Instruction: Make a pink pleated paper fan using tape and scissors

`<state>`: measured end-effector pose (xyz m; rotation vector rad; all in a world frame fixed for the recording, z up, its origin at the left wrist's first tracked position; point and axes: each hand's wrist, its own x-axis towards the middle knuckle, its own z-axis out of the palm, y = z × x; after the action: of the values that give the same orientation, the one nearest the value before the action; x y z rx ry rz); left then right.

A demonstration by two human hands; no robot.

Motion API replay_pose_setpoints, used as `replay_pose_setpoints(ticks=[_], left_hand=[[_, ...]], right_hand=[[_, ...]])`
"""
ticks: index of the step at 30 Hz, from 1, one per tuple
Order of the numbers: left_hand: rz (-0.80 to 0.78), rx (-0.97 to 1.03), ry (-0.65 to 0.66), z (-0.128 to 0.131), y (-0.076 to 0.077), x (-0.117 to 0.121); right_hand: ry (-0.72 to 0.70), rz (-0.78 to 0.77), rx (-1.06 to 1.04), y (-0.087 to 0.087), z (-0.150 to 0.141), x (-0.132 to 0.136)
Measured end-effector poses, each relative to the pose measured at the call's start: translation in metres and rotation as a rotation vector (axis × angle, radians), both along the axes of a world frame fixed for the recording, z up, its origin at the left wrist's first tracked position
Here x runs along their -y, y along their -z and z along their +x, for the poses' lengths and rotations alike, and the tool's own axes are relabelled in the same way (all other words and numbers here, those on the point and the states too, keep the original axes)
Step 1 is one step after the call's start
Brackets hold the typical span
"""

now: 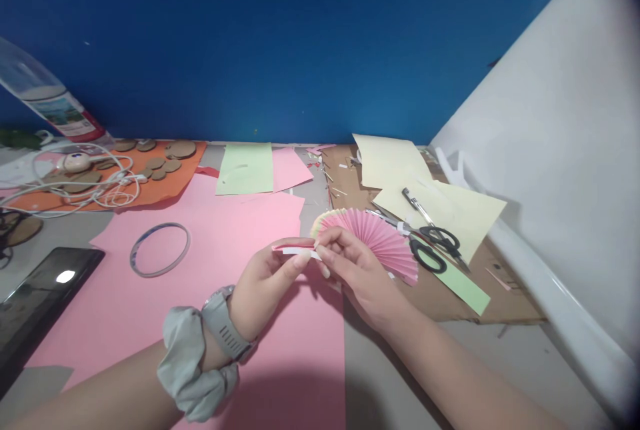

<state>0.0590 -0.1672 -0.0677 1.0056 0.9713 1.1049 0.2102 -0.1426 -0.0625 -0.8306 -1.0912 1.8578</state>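
My left hand (265, 287) pinches a narrow piece of folded pink paper (287, 243) between thumb and fingers. A thin white strip (291, 251), which looks like tape, runs along its near edge. My right hand (355, 270) is closed at the right end of the piece, its thumb and fingertips pressed together by the strip. Whether it grips the paper or only the strip is hidden. Behind my right hand lies a pleated pink paper fan (387, 243) with a pale yellow-green end. Beneath both hands spreads a large pink sheet (300, 370).
Black-handled scissors (429, 258), a pen (415, 203), cream paper (463, 207) and a green strip (465, 290) lie on cardboard at right. Leftward are a ring (160, 250), a phone (55, 303), white cables (120, 190), cardboard discs (180, 149) and a bottle (55, 97). A blue wall (300, 50) stands behind.
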Motion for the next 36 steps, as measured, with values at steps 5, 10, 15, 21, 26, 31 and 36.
replay_pose_setpoints(ticks=[5,10,15,21,26,31,36], left_hand=[[0.036,-0.049,0.015,0.0006,-0.0032,-0.0004],[-0.025,-0.026,0.048,0.0017,-0.0061,0.0005],[0.038,-0.13,-0.008,0.0013,-0.0062,0.0001],[0.083,-0.174,-0.016,0.0007,-0.0058,-0.0007],[0.056,-0.131,-0.025,0.0017,-0.0053,0.0],[0.037,-0.089,-0.029,0.0028,-0.005,0.0002],[0.034,-0.093,-0.023,0.0024,-0.0059,0.0002]], right_hand=[[-0.002,0.006,-0.005,0.0005,0.0007,0.0],[0.002,-0.006,-0.027,0.0012,0.0013,0.0003],[-0.002,-0.037,-0.038,0.0024,0.0011,0.0012],[-0.011,-0.033,-0.024,0.0016,0.0013,0.0012],[-0.019,-0.015,-0.014,0.0011,0.0013,0.0005],[-0.016,-0.02,0.008,-0.0004,0.0016,0.0007],[-0.014,-0.018,0.029,-0.0004,0.0025,0.0009]])
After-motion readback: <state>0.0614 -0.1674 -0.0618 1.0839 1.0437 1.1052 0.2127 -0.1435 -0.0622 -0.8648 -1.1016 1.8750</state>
